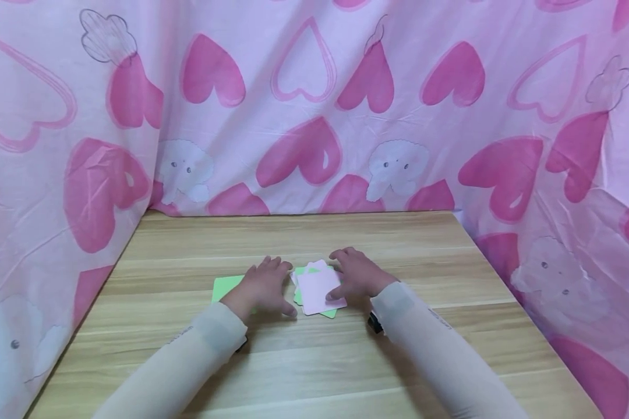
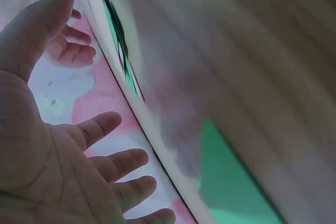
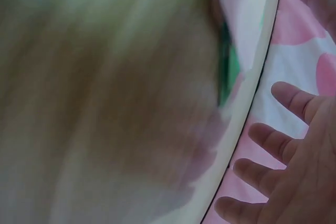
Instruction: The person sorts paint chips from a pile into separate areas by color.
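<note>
A loose, uneven pile of square cards with rounded corners, pink and green, lies on the table, with a pink card point(image 1: 318, 290) on top. To its left is a separate green card point(image 1: 224, 286), partly hidden behind my left hand point(image 1: 264, 287). That hand stands at the pile's left side with its fingers spread and nothing in them; its open palm fills the lower left of the left wrist view. On the pile's right side is my right hand point(image 1: 364, 274), fingers extended and apart, its thumb overlapping the top card in the head view. Both palms face the pile.
The wood-grain table point(image 1: 304, 372) runs back to a pink heart-patterned cloth point(image 1: 304, 116), which hangs behind it and along both sides. Pale sleeves point(image 1: 180, 361) cover both forearms, and a small black device point(image 1: 375, 323) sits under the right wrist.
</note>
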Action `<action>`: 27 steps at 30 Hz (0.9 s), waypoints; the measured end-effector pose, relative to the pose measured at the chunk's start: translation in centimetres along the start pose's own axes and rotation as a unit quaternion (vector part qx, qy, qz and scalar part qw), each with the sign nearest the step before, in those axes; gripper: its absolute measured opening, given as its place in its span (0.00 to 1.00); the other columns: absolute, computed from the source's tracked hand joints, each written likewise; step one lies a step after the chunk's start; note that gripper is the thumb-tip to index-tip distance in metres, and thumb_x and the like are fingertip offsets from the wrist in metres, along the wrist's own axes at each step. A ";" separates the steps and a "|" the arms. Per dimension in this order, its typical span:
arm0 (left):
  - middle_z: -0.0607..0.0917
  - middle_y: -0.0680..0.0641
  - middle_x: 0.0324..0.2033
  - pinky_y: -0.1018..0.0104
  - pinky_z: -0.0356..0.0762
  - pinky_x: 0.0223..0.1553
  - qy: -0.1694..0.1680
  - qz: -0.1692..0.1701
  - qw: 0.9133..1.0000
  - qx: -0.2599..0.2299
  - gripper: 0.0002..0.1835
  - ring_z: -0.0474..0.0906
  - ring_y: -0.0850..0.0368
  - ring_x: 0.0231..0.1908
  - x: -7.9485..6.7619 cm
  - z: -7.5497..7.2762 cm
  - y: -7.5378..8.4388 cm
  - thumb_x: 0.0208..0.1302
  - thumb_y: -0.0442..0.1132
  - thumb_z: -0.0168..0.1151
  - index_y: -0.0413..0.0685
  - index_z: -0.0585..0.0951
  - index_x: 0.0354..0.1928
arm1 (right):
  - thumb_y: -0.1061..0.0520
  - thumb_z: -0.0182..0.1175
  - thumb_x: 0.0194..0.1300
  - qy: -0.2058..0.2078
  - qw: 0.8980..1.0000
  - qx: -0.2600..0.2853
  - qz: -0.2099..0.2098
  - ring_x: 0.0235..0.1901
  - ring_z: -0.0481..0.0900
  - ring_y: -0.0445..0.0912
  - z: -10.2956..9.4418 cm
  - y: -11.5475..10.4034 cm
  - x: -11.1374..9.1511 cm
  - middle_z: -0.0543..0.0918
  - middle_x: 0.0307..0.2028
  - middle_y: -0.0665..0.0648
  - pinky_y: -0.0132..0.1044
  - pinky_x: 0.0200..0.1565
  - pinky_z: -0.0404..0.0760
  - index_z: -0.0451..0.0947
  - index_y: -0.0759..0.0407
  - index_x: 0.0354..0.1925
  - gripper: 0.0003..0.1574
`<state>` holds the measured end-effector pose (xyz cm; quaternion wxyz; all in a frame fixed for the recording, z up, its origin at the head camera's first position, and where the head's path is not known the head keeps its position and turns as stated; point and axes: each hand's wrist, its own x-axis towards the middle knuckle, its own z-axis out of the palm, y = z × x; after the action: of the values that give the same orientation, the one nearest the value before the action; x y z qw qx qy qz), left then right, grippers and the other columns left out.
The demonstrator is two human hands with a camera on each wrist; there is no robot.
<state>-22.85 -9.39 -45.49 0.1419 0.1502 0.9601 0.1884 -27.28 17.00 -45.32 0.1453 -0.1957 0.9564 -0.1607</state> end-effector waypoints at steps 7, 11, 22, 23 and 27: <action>0.67 0.38 0.77 0.28 0.53 0.76 0.000 0.008 1.000 0.025 0.58 0.53 0.33 0.81 1.0 1.4 1.5 0.42 0.64 0.84 0.48 0.70 0.74 | 0.38 0.86 0.44 -0.023 0.999 0.020 -0.023 0.70 0.69 0.52 0.0 1.2 -0.9 0.70 0.72 0.55 0.51 0.70 0.74 0.69 0.49 0.75 0.64; 0.67 0.36 0.77 0.27 0.54 0.76 -0.006 0.007 0.999 0.046 0.59 0.54 0.32 0.80 1.5 1.9 2.2 0.42 0.67 0.82 0.44 0.70 0.73 | 0.40 0.88 0.40 -0.037 0.998 0.022 -0.050 0.69 0.70 0.52 0.0 1.6 -1.2 0.70 0.72 0.55 0.51 0.70 0.74 0.70 0.49 0.74 0.66; 0.68 0.37 0.76 0.29 0.56 0.75 -0.005 0.004 0.997 0.079 0.59 0.55 0.32 0.80 1.7 1.7 3.5 0.42 0.66 0.83 0.40 0.70 0.72 | 0.42 0.89 0.40 -0.045 0.998 -0.008 -0.034 0.70 0.69 0.53 0.3 1.5 -1.4 0.68 0.74 0.55 0.50 0.68 0.76 0.69 0.46 0.74 0.65; 0.67 0.37 0.77 0.29 0.56 0.76 -0.005 0.004 0.997 0.080 0.59 0.54 0.32 0.80 1.7 1.8 3.5 0.42 0.66 0.83 0.40 0.70 0.72 | 0.43 0.89 0.41 -0.044 0.998 -0.007 -0.034 0.69 0.69 0.52 0.3 1.6 -1.4 0.68 0.73 0.55 0.49 0.68 0.76 0.70 0.46 0.74 0.65; 0.66 0.37 0.78 0.30 0.55 0.76 -0.004 0.004 0.997 0.077 0.59 0.53 0.33 0.80 1.7 1.7 3.5 0.43 0.65 0.82 0.41 0.69 0.73 | 0.42 0.89 0.41 -0.044 0.998 0.000 -0.033 0.68 0.69 0.51 0.3 1.8 -1.4 0.69 0.72 0.54 0.49 0.67 0.76 0.70 0.47 0.73 0.64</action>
<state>-23.04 -5.16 -46.01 0.1330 0.1649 0.9707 0.1136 -26.52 19.05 -45.91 0.1823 -0.2344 0.9419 -0.1569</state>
